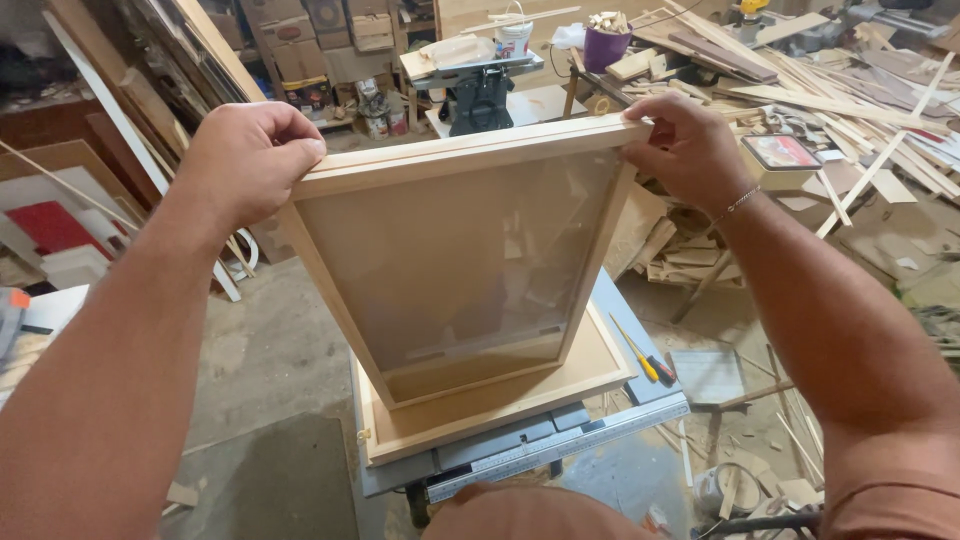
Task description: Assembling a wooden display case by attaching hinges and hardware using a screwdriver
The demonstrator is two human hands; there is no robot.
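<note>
Both hands hold a glazed wooden frame by its top rail, tilted so that its lower edge rests on a second, flat frame lying beneath it. The left hand grips the frame's top left corner: the fingers are curled shut over the rail, knuckles up, with the thumb hidden behind the wood. The right hand takes the top right corner; its fingers are bent over the rail's far side and the thumb presses the near face, so the corner is pinched between them. A thin bracelet sits on that wrist.

The held frame has a clear pane, through which the flat frame and the floor show faintly. The flat frame lies on a grey saw table with a ruled metal edge, directly below the held frame. Just right of the flat frame, on the same table, lie a yellow-handled screwdriver and a dark red-tipped tool whose kind I cannot make out.

Beyond the held frame's top rail stands a small dark machine with a white bucket and a purple tub near it. To the right of the frame, wooden strips and offcuts are piled across the floor.
</note>
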